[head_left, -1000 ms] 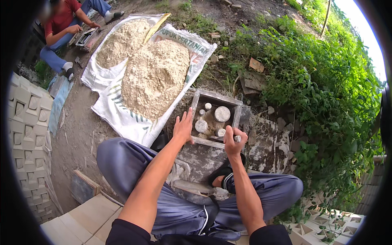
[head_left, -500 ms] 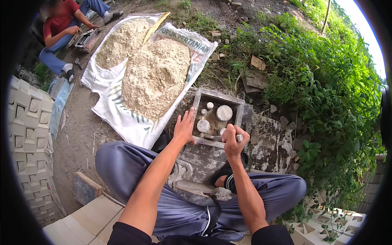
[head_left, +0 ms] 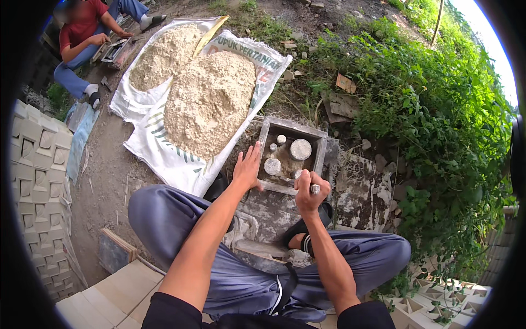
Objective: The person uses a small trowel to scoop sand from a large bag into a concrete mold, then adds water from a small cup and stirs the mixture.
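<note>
**Down in front of me, one curled grip and one straight reach**

Just right of a white woven sack (head_left: pixel 145 147) heaped with pale, crumbly powder (head_left: pixel 211 93) sits a grey, dusty, four-sided open box (head_left: pixel 297 127). Its walls look stiff and fairly heavy, wood or metal, I cannot tell which. I'd take it by two opposite outer walls, since grit may make the rims slip. Inside stand whitish, round-topped discs, a large one (head_left: pixel 301 149) the plainest; they look hard, perhaps apt to chip at the edges.

My left hand (head_left: pixel 246 169) lies along the box's left wall, fingers straight and near together, thumb apart, gripping nothing. My right hand (head_left: pixel 307 198) is curled tight round a grey, stubby-ended handle (head_left: pixel 315 189) at the near right corner, the end poking out of my fist. The handle looks rigid and easy to hold. Whether my fist touches the rim, I cannot tell.
</note>
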The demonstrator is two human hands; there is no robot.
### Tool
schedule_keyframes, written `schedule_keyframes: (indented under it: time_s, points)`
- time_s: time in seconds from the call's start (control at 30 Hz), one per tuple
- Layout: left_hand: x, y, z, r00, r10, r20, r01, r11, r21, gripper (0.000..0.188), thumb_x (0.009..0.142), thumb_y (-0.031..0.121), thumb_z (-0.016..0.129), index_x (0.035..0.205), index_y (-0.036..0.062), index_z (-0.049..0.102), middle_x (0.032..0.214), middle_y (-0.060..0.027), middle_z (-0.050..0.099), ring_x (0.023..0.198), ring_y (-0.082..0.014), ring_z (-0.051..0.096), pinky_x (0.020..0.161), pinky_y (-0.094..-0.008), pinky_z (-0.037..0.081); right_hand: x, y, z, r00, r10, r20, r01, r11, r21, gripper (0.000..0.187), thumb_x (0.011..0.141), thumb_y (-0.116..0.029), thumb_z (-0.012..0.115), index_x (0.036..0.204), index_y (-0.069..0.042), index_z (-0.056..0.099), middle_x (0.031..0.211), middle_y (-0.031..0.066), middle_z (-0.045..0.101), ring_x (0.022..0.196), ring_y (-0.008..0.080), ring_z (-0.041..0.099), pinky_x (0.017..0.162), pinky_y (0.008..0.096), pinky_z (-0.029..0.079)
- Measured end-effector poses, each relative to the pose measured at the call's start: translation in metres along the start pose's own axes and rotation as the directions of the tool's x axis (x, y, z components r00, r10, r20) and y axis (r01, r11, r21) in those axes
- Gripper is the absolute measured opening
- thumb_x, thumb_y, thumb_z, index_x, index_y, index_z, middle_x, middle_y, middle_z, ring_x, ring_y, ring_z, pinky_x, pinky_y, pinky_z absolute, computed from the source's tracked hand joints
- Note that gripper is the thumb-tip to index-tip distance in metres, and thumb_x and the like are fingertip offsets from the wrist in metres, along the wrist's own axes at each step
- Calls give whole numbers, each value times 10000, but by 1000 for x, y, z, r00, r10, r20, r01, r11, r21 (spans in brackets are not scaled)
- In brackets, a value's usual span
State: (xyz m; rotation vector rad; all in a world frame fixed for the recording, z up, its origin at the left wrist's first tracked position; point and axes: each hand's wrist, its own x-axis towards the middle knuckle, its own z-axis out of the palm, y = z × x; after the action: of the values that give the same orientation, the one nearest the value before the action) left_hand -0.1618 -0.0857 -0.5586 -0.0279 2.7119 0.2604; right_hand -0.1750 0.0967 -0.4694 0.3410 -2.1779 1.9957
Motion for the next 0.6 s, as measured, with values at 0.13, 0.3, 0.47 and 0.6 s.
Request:
schedule_keyframes:
  time_s: [0.13,0.3,0.47,0.6]
  points:
    - [-1,1,0,999,-16,41,15,1000,16,1312,443,478,889,1447,-43,224,1580,-108,12,1445,-257,139,1151,-452,229,-10,22,9,998,5,-69,-7,1000,-27,389,891,-29,546,517,2,444,475,40,496,433,86,480,438,263,357]
    - [1,-1,2,999,-11,31,11,1000,-7,1340,431,474,895,1455,-38,198,1580,-110,7,1444,-260,143,1152,-450,231,-11,22,16,993,87,-83,-76,989,127,431,938,-60,483,526,-23,364,491,8,386,468,91,397,455,279,367]
    - [0,1,5,1000,-11,25,11,1000,3,1344,425,482,894,1455,-35,204,1580,-104,12,1444,-258,145,1150,-452,233,-11,1,15,986,147,-73,-123,955,268,451,939,-51,459,505,-35,337,489,14,379,480,103,430,448,276,366]
    - [1,1,2,1000,-10,16,10,1000,-3,1350,422,483,894,1457,-34,198,1580,-94,23,1443,-255,149,1150,-457,234,-18,38,14,993,-122,11,121,991,50,231,901,22,492,684,-11,421,484,19,391,433,127,494,415,279,358]
